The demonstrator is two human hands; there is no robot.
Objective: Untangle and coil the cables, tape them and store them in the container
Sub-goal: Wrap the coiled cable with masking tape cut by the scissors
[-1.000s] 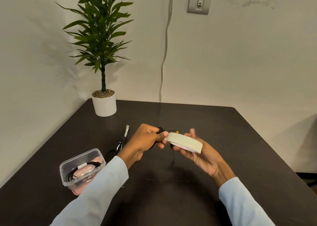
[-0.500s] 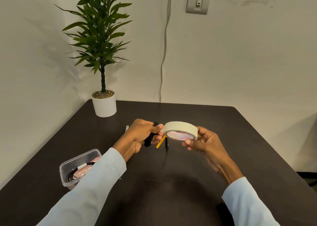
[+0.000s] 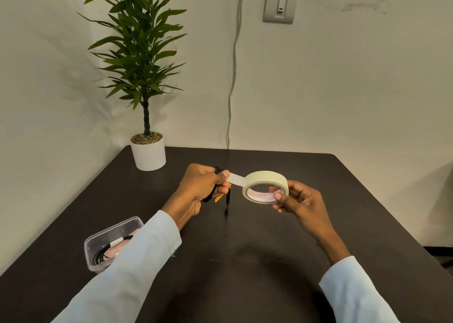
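Note:
My left hand (image 3: 201,188) grips a coiled black cable (image 3: 217,170) above the dark table (image 3: 245,261); one black end hangs down and a yellow tip shows under the fingers. Its thumb pins the free end of a tape strip against the coil. My right hand (image 3: 297,201) holds the cream masking tape roll (image 3: 266,180) to the right, a short strip stretched between roll and cable. A clear plastic container (image 3: 98,240) sits at the lower left with a taped black cable coil inside, partly hidden by my left sleeve.
A potted plant in a white pot (image 3: 148,155) stands at the table's back left corner. A grey cord (image 3: 232,77) runs down the wall behind the table, beside a light switch (image 3: 280,3).
My right hand drew the tape roll away to the right, pulling out a short strip. Both hands rose slightly and the left hand kept its grip on the coil.

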